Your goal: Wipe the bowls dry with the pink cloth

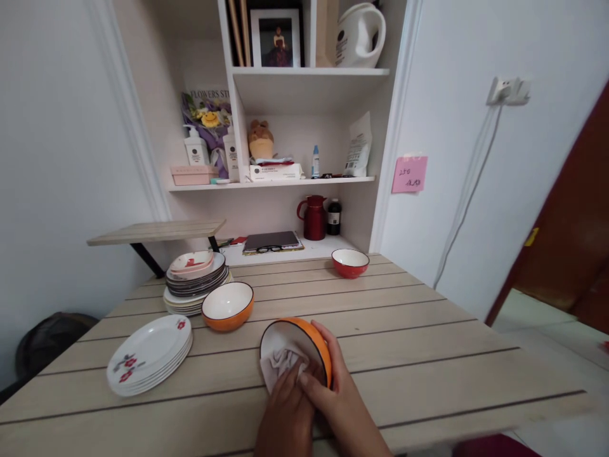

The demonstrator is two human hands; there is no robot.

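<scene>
An orange bowl [322, 339] with a white inside and dark rim is tilted toward me over the front of the table. My right hand [339, 387] grips its right side, fingers along the outside and thumb over the rim. Inside the bowl, my left hand [288, 400] presses a crumpled pale cloth [284, 363] against the wall; its fingertips are partly hidden. Another orange bowl [228, 301] stands upright to the left, beyond the hands. Left of that lies a stack of white oval plates [152, 349] with red flowers. A red bowl [351, 263] sits farther back.
A pile of mixed plates and dishes [196, 279] stands at the back left, near a small raised wooden shelf [157, 231]. Behind the slatted table [413, 336] are a closed laptop [271, 240], glasses, a red jug [314, 218] and a dark bottle [333, 216].
</scene>
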